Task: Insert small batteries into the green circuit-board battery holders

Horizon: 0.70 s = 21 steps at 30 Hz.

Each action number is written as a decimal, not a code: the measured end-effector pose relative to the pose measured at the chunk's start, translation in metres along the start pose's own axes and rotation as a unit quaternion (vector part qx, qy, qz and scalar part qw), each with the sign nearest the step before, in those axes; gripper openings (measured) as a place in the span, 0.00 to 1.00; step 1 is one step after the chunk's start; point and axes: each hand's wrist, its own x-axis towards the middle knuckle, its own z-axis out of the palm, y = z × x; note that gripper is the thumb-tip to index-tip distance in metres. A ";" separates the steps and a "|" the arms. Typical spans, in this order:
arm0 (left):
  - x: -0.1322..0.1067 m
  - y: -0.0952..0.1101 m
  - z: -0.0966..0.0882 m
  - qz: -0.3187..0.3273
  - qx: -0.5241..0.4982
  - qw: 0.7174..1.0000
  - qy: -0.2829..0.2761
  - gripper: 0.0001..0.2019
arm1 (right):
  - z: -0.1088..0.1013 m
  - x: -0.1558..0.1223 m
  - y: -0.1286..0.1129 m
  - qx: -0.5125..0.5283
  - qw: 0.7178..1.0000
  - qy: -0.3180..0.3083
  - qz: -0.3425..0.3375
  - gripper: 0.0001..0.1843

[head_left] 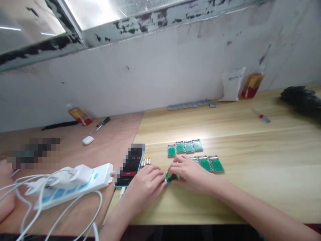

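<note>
Near the front of the wooden table, my right hand (187, 172) has its fingers closed around a small green circuit board (171, 177). My left hand (147, 182) meets the board's left end, its fingers curled and pressed together. A pale bit shows at those fingertips, too small to make out. Several batteries (146, 162) lie side by side just beyond my left hand. To the right of my right hand is a row of grey-cased green boards (216, 164) with a battery at their top edge. Behind it stretches another row of boards (188, 146), no batteries visible on them.
A phone (130, 165) on a cable lies left of my left hand. Further left are a white power strip (75, 187), looping cables and another person's arm (6, 189). Grey pieces (192, 105) line the wall; a screwdriver (264, 117) and a black bag (302, 100) are at right.
</note>
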 end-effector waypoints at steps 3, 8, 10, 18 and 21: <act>-0.004 0.000 0.004 0.025 0.038 0.999 0.004 0.07 | -0.001 0.000 0.000 0.001 1.000 0.001 0.000 0.02; -0.014 -0.001 0.009 0.058 0.078 0.995 0.003 0.10 | -0.002 0.001 0.000 0.013 1.000 0.000 0.007 0.02; -0.015 -0.002 0.008 0.063 0.088 0.994 -0.001 0.12 | -0.002 0.001 -0.001 0.017 1.000 -0.001 0.011 0.02; -0.013 0.003 0.013 0.085 0.160 0.983 0.015 0.15 | -0.002 0.002 0.000 0.007 1.000 0.012 0.024 0.02; -0.015 0.007 0.017 0.080 0.181 0.980 0.034 0.15 | -0.003 0.002 0.000 0.007 0.999 0.018 0.027 0.02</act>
